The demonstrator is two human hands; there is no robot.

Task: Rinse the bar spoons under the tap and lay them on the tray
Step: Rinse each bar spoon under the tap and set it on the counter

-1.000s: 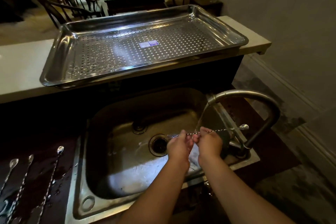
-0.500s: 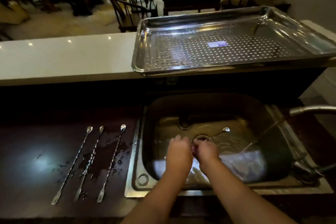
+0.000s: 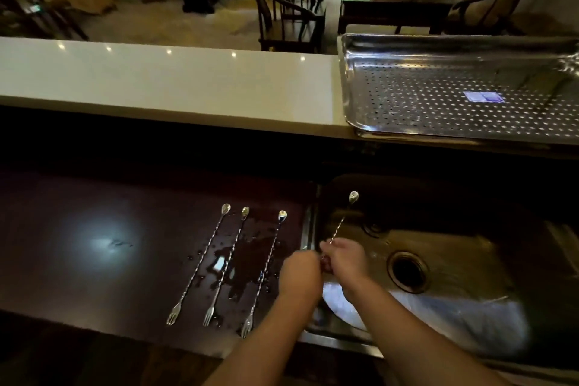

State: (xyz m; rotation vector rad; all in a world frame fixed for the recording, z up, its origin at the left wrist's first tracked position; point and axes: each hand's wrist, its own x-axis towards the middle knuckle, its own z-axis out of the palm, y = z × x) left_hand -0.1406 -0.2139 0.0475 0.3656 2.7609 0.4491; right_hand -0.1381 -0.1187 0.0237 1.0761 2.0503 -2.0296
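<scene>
A long twisted bar spoon [image 3: 341, 222] points up and away over the left rim of the steel sink [image 3: 470, 307], bowl end uppermost. My right hand [image 3: 344, 257] pinches its lower shaft. My left hand [image 3: 300, 273] is curled close beside it at the same spot; the spoon's lower end is hidden between the hands. Three more bar spoons [image 3: 200, 263] [image 3: 227, 263] [image 3: 264, 269] lie side by side on the wet dark counter to the left, fork ends nearest me. The perforated steel tray [image 3: 354, 84] sits on the pale upper ledge at the back right, holding no spoons.
The sink drain [image 3: 407, 271] lies right of my hands. A pale ledge [image 3: 163, 81] runs across above the dark counter [image 3: 78, 254], which has a water puddle among the spoons. Chairs and a table stand beyond the ledge. The tap is out of view.
Both hands carried the spoon left from under the running tap to the sink's left rim, and the spoon swung from level to upright. The view panned left, so the tap left the frame.
</scene>
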